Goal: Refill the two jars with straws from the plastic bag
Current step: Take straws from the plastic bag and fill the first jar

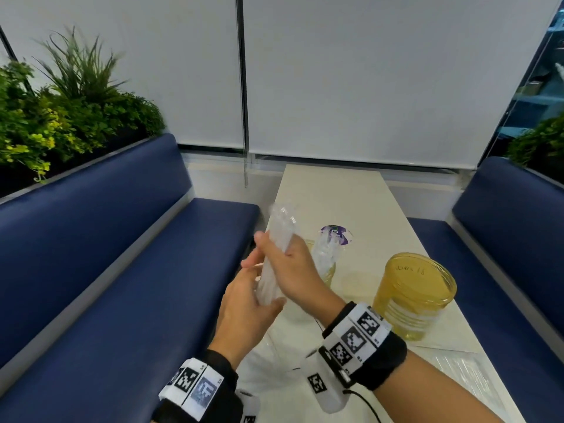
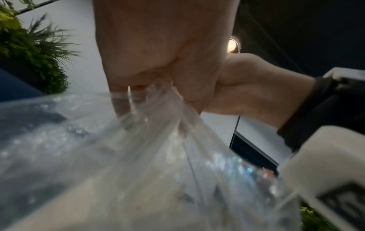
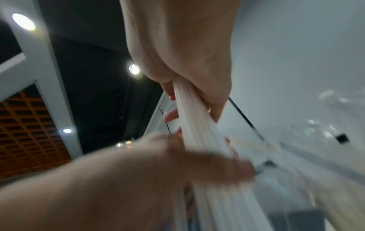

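I hold a bundle of white straws (image 1: 282,227) upright above the table's left edge. My right hand (image 1: 274,248) grips the bundle around its middle; the right wrist view shows its fingers wrapped round the straws (image 3: 189,118). Lower down, my left hand (image 1: 259,297) clutches the clear plastic bag (image 2: 138,156) gathered around the bundle's lower end. The bag's loose part lies on the table (image 1: 271,355). Behind my hands a yellow jar (image 1: 328,270) with straws in it is partly hidden. A second yellow jar (image 1: 415,294) stands to the right; I see no straws in it.
A purple and white lid (image 1: 335,233) lies behind the jars on the long white table (image 1: 335,193). Blue padded benches (image 1: 122,270) run along both sides. Green plants (image 1: 61,111) stand behind the left bench. White blinds close the far end.
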